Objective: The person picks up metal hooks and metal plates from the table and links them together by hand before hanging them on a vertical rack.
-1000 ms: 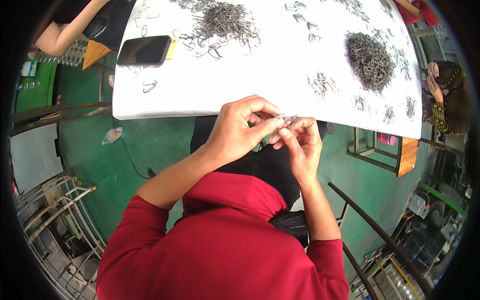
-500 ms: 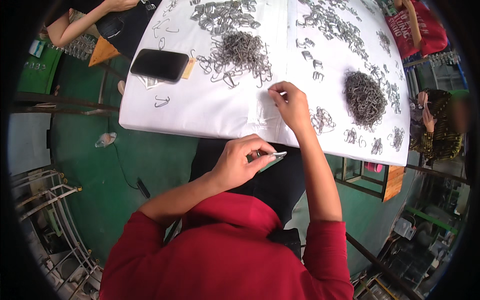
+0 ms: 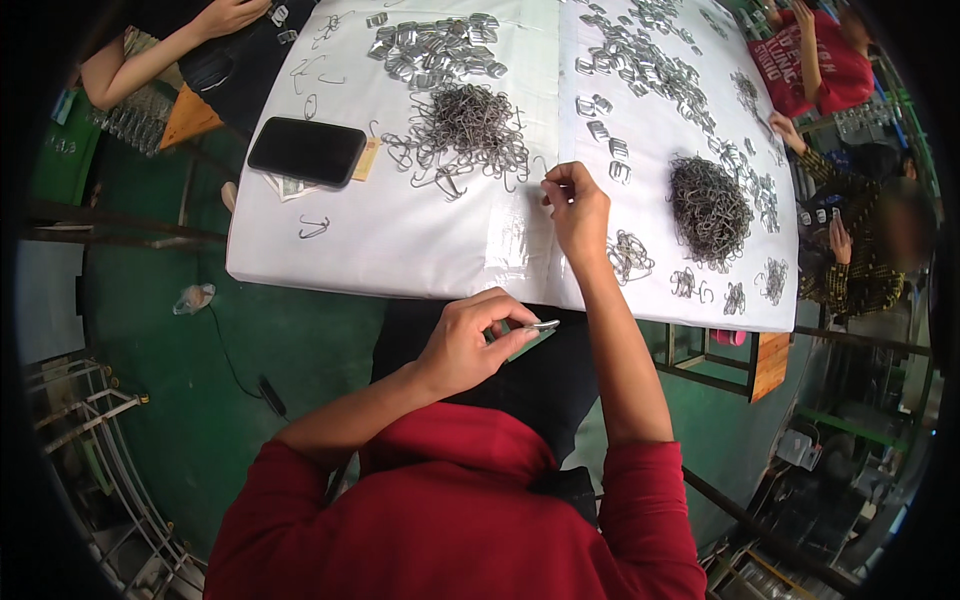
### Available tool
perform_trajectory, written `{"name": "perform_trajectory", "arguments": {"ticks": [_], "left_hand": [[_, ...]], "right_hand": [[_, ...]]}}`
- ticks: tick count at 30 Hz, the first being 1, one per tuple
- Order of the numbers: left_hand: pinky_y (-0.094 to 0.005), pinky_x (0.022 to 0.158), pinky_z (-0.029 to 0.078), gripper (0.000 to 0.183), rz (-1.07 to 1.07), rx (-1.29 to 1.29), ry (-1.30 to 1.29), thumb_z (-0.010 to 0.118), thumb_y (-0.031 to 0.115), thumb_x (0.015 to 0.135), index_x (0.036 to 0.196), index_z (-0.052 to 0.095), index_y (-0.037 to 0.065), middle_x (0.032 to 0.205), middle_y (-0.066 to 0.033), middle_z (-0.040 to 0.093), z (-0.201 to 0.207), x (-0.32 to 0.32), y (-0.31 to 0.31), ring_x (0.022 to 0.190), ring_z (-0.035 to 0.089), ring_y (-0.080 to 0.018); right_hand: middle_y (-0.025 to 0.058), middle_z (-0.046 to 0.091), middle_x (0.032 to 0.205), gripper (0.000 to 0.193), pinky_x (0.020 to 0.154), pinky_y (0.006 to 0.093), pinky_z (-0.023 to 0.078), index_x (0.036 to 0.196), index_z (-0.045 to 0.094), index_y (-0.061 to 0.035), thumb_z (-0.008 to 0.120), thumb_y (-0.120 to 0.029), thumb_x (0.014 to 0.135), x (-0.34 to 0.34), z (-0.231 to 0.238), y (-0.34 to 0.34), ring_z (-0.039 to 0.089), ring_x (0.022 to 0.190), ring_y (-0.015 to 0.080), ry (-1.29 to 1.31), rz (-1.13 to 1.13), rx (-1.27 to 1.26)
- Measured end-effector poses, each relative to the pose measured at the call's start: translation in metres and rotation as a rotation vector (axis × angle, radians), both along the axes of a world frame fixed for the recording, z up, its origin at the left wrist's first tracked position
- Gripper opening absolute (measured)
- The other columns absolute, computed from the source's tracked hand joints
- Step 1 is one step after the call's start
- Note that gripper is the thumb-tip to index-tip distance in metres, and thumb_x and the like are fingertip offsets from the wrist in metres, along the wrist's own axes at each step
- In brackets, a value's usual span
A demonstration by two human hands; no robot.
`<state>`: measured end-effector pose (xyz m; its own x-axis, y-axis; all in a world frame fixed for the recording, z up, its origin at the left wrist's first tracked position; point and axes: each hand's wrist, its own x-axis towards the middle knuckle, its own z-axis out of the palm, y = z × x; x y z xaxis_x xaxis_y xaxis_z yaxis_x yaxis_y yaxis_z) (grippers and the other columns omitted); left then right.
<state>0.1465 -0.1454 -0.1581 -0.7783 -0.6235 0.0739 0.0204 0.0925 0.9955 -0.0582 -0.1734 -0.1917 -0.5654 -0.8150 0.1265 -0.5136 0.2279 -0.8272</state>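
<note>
My left hand (image 3: pixel 470 335) is closed in front of the table's near edge, above my lap. Its thumb and fingers pinch a small shiny metal piece (image 3: pixel 545 326), whose far end sticks out to the right. Just over the white tabletop, my right hand (image 3: pixel 580 212) has its thumb and fingertips pressed together. A thin bent wire hook (image 3: pixel 541 163) shows at those fingertips and appears pinched there; its lower part is hidden by the fingers. Beyond and left of this hand lies a tangled pile of wire hooks (image 3: pixel 468 125).
Shiny metal clips (image 3: pixel 435 50) and more clips (image 3: pixel 655 75) spread over the far table. A dense wire-hook heap (image 3: pixel 710 212) lies right, with smaller bunches (image 3: pixel 630 257) nearby. A black phone (image 3: pixel 307 151) rests at left on papers. Other people work at the far left and right.
A wire hook now shows at my right fingertips. My left hand has shifted slightly down and left, still pinching the metal piece. The tabletop appears a little lower and further left in view.
</note>
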Motion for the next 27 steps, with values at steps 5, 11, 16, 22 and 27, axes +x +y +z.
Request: {"name": "perform_trajectory", "arguments": {"ticks": [5,11,16,22,27], "left_hand": [[-0.0205,0.055,0.047,0.009,-0.026,-0.007,-0.004,0.062,-0.004,0.079,0.088,0.062,-0.003,0.083,-0.0078,0.061,0.002,-0.002,-0.002,0.069,0.059,-0.0084],[-0.0188,0.056,0.048,0.009,-0.09,0.09,-0.003,0.061,-0.003,0.082,0.09,0.061,-0.005,0.088,-0.0067,0.059,0.011,-0.012,0.001,0.072,0.058,-0.0075],[-0.0191,0.056,0.049,0.008,-0.151,0.086,0.016,0.061,-0.002,0.083,0.09,0.061,-0.005,0.087,-0.0067,0.059,0.017,-0.023,0.003,0.07,0.057,-0.008],[-0.0201,0.06,0.05,0.012,-0.234,0.086,0.012,0.06,-0.002,0.083,0.095,0.063,-0.004,0.088,-0.0068,0.061,0.029,-0.032,0.005,0.073,0.059,-0.0087],[-0.0206,0.062,0.05,0.015,-0.32,0.032,0.047,0.06,-0.002,0.083,0.097,0.064,-0.002,0.088,-0.0067,0.062,0.038,-0.041,0.011,0.073,0.06,-0.0096]], "right_hand": [[0.0091,0.065,0.084,0.016,0.067,0.0249,0.053,0.095,0.063,0.0046,0.061,0.002,0.08,-0.003,0.03,0.04,0.063,0.073,0.0145,-0.534,-0.007,-0.014],[0.0088,0.065,0.084,0.018,0.069,0.0255,0.052,0.096,0.065,0.0036,0.065,-0.002,0.079,0.002,0.06,0.086,0.061,0.07,0.0125,-0.503,-0.003,-0.016],[0.0054,0.06,0.073,0.011,0.061,0.0243,0.052,0.089,0.061,0.0033,0.061,-0.007,0.085,0.016,0.089,0.129,0.057,0.064,0.0105,-0.471,-0.112,-0.111],[-0.0017,0.054,0.068,0.013,0.045,0.0173,0.032,0.087,0.061,-0.002,0.062,-0.015,0.086,0.045,0.117,0.172,0.045,0.056,0.0031,-0.61,-0.216,-0.088],[-0.0043,0.053,0.068,0.012,0.048,0.0173,0.026,0.085,0.062,-0.005,0.064,-0.017,0.084,0.062,0.122,0.188,0.037,0.054,0.0018,-0.846,-0.272,-0.103]]}}
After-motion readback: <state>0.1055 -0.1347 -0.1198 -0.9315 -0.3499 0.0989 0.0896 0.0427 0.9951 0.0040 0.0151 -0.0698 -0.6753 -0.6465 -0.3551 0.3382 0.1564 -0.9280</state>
